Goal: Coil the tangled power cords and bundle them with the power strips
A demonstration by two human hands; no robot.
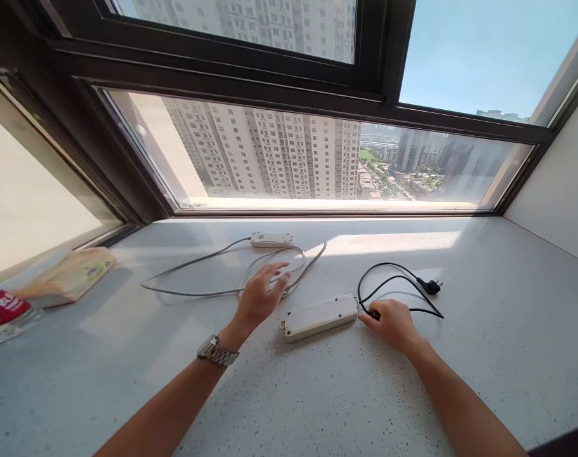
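In the head view, the white box lies on the speckled surface, between the two hands, with dark screws in its upper face. Its casing looks closed, so its inside does not show.

Just right of the box, the right hand pinches a black connector close to the box's right end. The black cord loops out beyond that end, and its plug lies farther right of the box.

Left of the box and slightly beyond it, the left hand, with a metal watch at the wrist, is loosely spread over the grey cord, gripping nothing visible; whether it touches the cord I cannot tell. That cord runs in wide loops to a smaller white block, beyond the box toward the window.

Well left of the box are two containers: a yellowish packet, its contents hidden, and nearer, a clear bottle with a red label, cut off by the view's edge; what it holds is unclear.
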